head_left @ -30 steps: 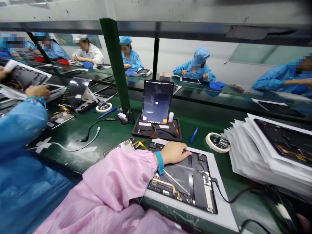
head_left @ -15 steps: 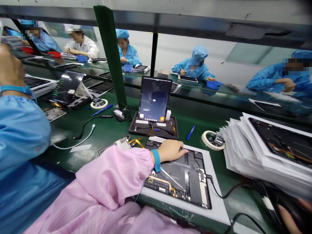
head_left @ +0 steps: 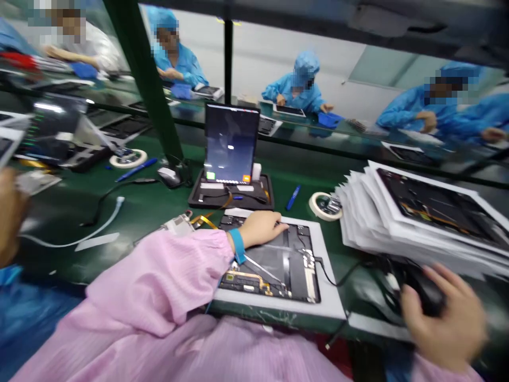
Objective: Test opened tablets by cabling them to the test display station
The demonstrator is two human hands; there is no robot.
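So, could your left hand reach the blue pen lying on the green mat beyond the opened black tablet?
Probably yes: the left hand rests at the far edge of the opened black tablet, and the blue pen lies just past it on the green mat, with nothing between them.

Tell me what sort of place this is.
Probably an electronics assembly line. An opened tablet lies on a white tray under the left hand, a stack of like trays sits beside it, and people in blue cleanroom coats and caps work along green benches.
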